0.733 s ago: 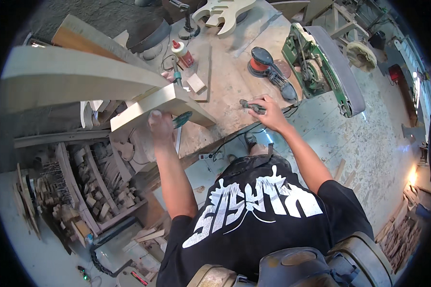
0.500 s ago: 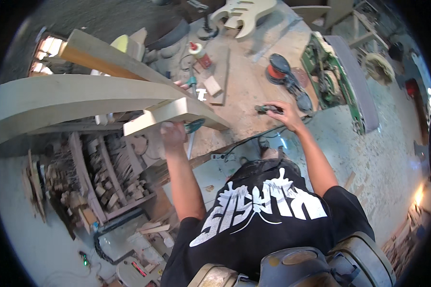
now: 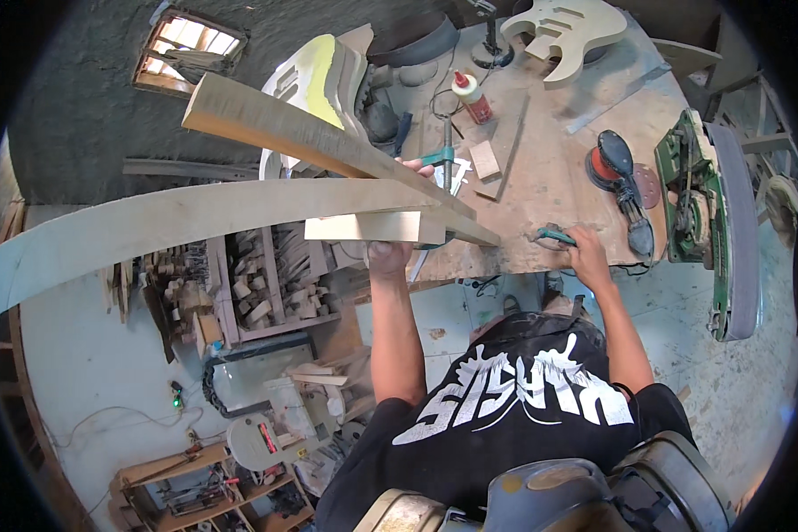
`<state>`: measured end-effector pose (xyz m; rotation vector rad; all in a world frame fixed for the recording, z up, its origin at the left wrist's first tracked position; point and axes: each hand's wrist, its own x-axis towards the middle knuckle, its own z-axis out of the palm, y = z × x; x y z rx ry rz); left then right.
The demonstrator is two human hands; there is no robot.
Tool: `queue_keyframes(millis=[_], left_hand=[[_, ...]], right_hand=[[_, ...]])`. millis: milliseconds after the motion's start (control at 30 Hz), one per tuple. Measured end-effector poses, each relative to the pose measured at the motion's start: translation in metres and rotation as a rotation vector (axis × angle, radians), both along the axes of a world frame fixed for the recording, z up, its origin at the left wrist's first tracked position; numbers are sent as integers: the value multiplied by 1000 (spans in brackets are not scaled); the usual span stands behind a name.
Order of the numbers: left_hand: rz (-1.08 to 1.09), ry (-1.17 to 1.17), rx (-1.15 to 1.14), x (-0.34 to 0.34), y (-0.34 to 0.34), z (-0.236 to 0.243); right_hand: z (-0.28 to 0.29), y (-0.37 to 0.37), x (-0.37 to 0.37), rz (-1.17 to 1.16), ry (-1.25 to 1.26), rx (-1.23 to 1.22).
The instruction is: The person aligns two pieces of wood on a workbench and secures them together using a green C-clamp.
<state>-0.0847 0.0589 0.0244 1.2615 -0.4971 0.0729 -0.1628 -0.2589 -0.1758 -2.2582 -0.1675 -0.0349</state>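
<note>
My left hand grips a pale wooden block from its near side, with fingertips showing beyond the boards. Against the block lie a long curved wooden strip and a straight plank, which cross the table's left edge. A green clamp with an upright screw sits at the plank's far side. Over the table's near edge, my right hand is closed on the handle end of another small green clamp. Part of this second clamp is hard to make out.
A glue bottle, a small wood block and a thin board lie on the table. To the right are an orbital sander and a green belt sander. Guitar bodies stand farther back.
The view has swung left, so the scene sits farther right in the picture. Both hands keep their grips. The clamp in my right hand is turned a little and shows its green side.
</note>
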Motion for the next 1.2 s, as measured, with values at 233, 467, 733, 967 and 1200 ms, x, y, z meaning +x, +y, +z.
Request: queue_keyframes(millis=[233,467,733,967,1200], left_hand=[[21,28,-1,2,-4,2],[-3,49,-31,1,-7,8],[-35,85,-52,-1,-14,15],[1,158,-116,-4,-4,8],[-117,41,-103,3,-9,13]], right_hand=[[108,1,23,7,-372,179],[263,30,38,310,-694,4],[299,65,21,273,-966,-207],[302,76,5,300,-938,-192],[296,90,9,262,-957,-242]])
